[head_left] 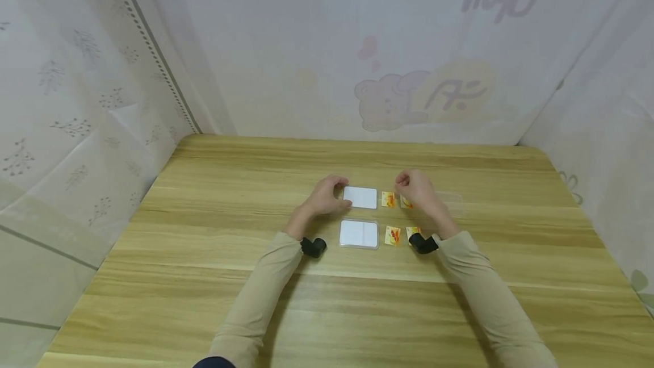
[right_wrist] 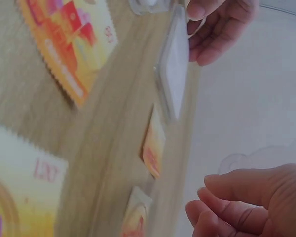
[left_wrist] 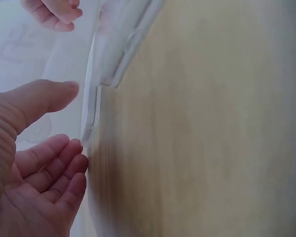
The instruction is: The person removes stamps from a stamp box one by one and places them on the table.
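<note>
My left hand (head_left: 328, 195) is at the left end of the far clear plastic case (head_left: 361, 197) with a white inside. Its thumb and fingertips are apart, right at the case's edge. To the right of that case lies a stamp (head_left: 388, 199) in orange and yellow. Over another stamp (head_left: 406, 203) beside it hovers my right hand (head_left: 415, 188), fingers loosely curled and nothing visible between them. Nearer to me lies a second white-filled clear case (head_left: 359, 234). Two more perforated stamps (head_left: 393, 235) (right_wrist: 24, 197) are to its right, one partly hidden by the right wrist camera.
A clear flat plastic piece (head_left: 452, 202) lies on the wooden table (head_left: 327, 311), partly beneath the right forearm. Black wrist cameras (head_left: 314, 247) sit on both wrists, just above the table. Behind the far table edge hangs a pale printed curtain (head_left: 286, 55).
</note>
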A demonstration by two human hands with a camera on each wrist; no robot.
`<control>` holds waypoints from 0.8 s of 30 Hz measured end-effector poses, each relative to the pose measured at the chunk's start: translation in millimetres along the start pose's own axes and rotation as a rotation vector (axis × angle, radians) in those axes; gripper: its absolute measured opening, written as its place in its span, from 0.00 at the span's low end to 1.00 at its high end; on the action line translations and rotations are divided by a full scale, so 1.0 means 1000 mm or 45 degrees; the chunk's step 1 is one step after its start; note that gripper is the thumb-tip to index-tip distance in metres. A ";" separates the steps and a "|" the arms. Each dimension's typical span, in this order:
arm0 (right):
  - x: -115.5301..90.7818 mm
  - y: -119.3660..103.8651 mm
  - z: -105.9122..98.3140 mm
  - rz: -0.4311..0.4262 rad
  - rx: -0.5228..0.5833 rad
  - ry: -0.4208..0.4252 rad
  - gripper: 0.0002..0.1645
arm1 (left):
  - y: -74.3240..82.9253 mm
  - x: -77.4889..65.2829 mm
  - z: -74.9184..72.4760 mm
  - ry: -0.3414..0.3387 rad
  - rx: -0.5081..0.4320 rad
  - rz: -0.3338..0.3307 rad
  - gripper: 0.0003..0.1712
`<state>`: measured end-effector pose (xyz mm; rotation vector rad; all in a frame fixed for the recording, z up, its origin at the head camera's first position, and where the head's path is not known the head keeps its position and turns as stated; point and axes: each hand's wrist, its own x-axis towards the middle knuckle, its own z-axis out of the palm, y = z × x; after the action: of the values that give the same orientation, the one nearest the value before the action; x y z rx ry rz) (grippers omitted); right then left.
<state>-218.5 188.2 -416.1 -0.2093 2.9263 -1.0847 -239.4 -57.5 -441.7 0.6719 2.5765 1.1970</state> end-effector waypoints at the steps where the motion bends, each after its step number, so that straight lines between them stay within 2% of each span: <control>1: -0.001 0.000 -0.002 -0.006 -0.004 0.008 0.08 | 0.001 0.000 0.000 0.006 0.000 0.001 0.32; 8: -0.008 0.005 -0.012 -0.004 0.028 0.021 0.10 | 0.012 0.006 0.002 0.038 0.002 0.026 0.33; 20: -0.025 0.020 -0.028 -0.026 0.058 0.048 0.11 | 0.030 0.021 0.015 0.002 -0.006 0.142 0.31; 24: -0.029 0.027 -0.032 -0.017 0.060 0.048 0.13 | 0.036 0.026 0.022 -0.022 -0.024 0.142 0.31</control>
<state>-194.6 233.0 -409.8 -0.2100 2.9322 -1.1711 -242.2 -9.8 -428.4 0.8278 2.5400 1.2404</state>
